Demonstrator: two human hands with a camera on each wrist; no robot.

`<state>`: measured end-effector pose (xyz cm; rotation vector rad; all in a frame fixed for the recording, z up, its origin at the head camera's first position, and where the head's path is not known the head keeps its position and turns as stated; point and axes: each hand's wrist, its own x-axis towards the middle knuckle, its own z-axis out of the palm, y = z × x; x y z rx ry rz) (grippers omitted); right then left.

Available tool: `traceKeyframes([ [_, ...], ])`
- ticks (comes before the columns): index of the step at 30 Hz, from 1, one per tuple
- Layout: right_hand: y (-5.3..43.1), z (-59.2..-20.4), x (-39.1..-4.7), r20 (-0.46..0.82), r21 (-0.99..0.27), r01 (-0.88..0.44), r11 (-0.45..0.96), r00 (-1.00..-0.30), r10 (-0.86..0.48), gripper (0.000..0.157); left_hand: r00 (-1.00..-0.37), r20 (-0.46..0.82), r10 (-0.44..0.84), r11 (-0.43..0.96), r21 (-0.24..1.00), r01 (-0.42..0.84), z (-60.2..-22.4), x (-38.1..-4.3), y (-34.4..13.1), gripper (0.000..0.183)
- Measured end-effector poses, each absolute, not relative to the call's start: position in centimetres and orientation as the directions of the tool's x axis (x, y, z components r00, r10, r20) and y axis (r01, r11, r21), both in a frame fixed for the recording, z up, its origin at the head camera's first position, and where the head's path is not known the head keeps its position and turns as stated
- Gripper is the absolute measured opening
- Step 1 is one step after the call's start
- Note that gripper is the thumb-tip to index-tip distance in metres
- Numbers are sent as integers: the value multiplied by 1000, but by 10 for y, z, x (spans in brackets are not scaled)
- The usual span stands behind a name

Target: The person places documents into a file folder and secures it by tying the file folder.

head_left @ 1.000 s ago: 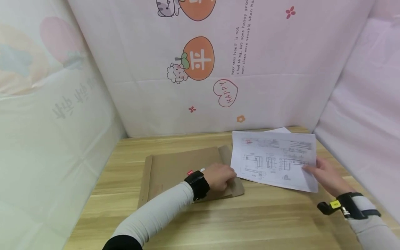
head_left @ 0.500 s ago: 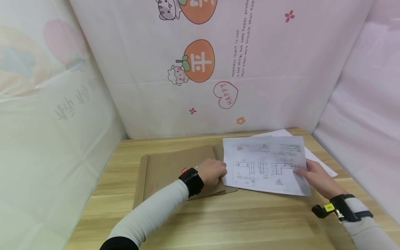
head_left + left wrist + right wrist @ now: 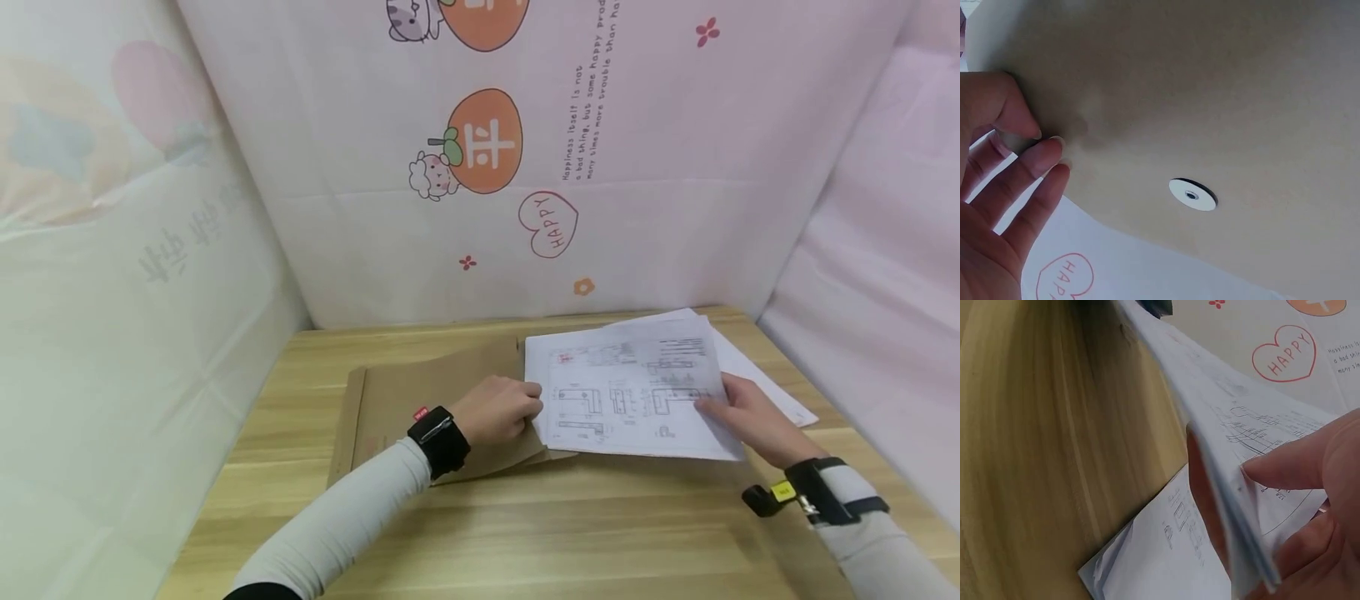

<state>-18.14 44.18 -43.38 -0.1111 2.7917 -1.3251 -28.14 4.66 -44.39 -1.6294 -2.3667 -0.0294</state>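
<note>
A brown kraft document envelope (image 3: 427, 375) lies on the table at centre left, with a white round button (image 3: 1192, 194) on it in the left wrist view. My left hand (image 3: 501, 410) pinches the edge of its mouth between thumb and fingers, lifting that edge a little. My right hand (image 3: 765, 425) grips a thin stack of printed technical drawings (image 3: 607, 392), thumb on top and fingers beneath. The stack's left edge meets the envelope's mouth; whether it is inside cannot be told. Under the held stack, more printed sheets (image 3: 1166, 550) lie on the table.
The wooden table (image 3: 480, 533) ends at a patterned cloth (image 3: 375, 250) hung at the back. Further cloth walls stand at the left (image 3: 150, 333) and right (image 3: 862, 275).
My right hand has moved the drawings left toward the envelope's mouth, uncovering more of the loose sheets. My left hand has shifted slightly left, and the envelope's mouth edge is now raised.
</note>
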Motion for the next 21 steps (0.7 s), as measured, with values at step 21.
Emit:
traceKeyframes([
  [21, 429, -425, -194, -82, -748, -18, 663, -989, -120, 58, -317, 234, 919, 355, -146, 923, -442, -275, 41, 22],
])
